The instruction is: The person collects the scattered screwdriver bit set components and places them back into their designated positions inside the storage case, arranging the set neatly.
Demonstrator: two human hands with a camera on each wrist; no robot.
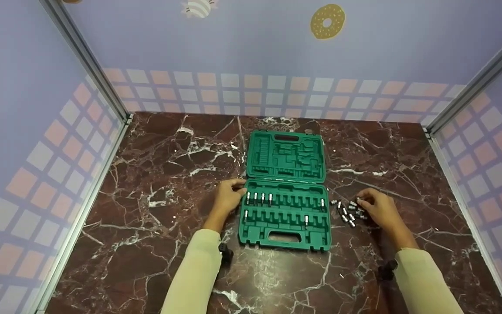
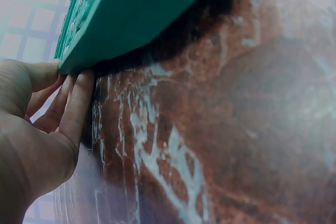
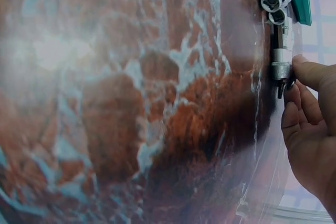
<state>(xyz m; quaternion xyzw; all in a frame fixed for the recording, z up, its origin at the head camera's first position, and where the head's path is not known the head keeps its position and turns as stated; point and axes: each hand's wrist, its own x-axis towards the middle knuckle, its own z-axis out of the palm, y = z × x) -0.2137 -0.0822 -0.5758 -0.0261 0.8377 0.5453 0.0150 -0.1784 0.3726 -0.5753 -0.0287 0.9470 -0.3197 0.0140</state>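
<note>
A green plastic socket case point(image 1: 284, 231) lies unfolded on the tabletop. Several silver sockets point(image 1: 262, 198) stand in slots of its near half, most of them at the left of the upper row. My left hand point(image 1: 228, 196) holds the case's left edge near the hinge, thumb on the rim and fingers against the side, as the left wrist view point(image 2: 47, 124) shows. To the right of the case is a loose pile of sockets point(image 1: 345, 213). At that pile, my right hand point(image 1: 379, 209) pinches a small silver socket between thumb and fingers, partly hidden by them.
The case's lid half point(image 1: 286, 155), with moulded recesses and a handle opening, lies flat toward the back wall point(image 1: 255, 48). Patterned panels stand left and right of the dark red marbled table point(image 1: 168, 174). Both wrists carry small black cameras.
</note>
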